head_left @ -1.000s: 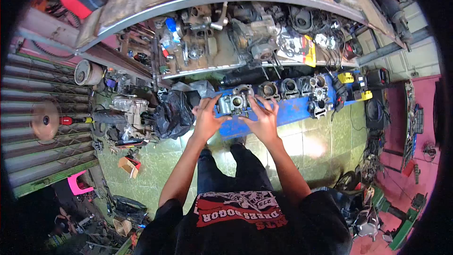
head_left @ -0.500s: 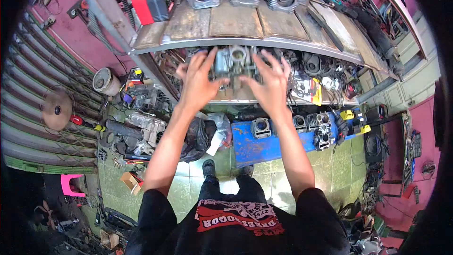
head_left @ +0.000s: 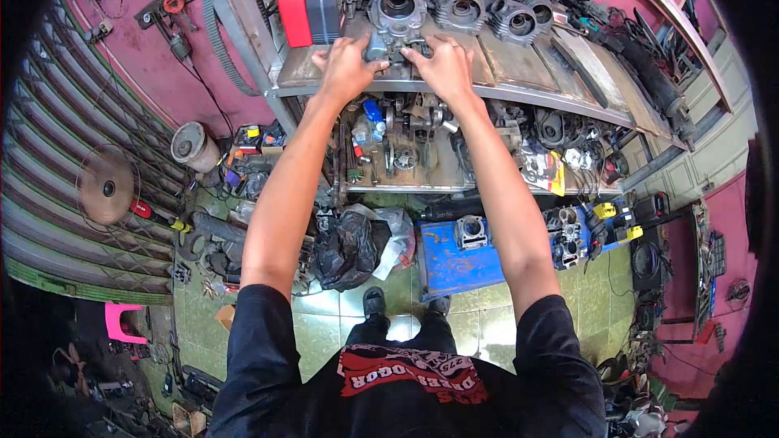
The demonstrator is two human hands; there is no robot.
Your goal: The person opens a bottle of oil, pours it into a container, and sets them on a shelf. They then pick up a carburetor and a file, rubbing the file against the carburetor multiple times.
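Observation:
A carburetor (head_left: 376, 49) is at the front of the upper wooden shelf (head_left: 519, 64), partly hidden by my hands. My left hand (head_left: 347, 71) curls round its left side, the thumb pointing inward. On the opposite side, my right hand (head_left: 445, 66) grips it with bent fingers and thumb. Just behind stands a grey metal engine cylinder head (head_left: 398, 5) with a round opening. To the left of my left hand are a red and dark grey container (head_left: 312, 4) on the same shelf.
More engine castings (head_left: 513, 21) line the upper shelf. Below, a lower shelf (head_left: 381, 187) holds loose parts. A blue bench (head_left: 454, 266) carries cylinder blocks. Black plastic bags (head_left: 345, 250) lie on the floor, and a fan (head_left: 108, 186) is at the left.
Both hands have raised the carburetor from in front of the lower shelf to the upper shelf. The view has shifted, and the lower shelf's parts now show between my arms.

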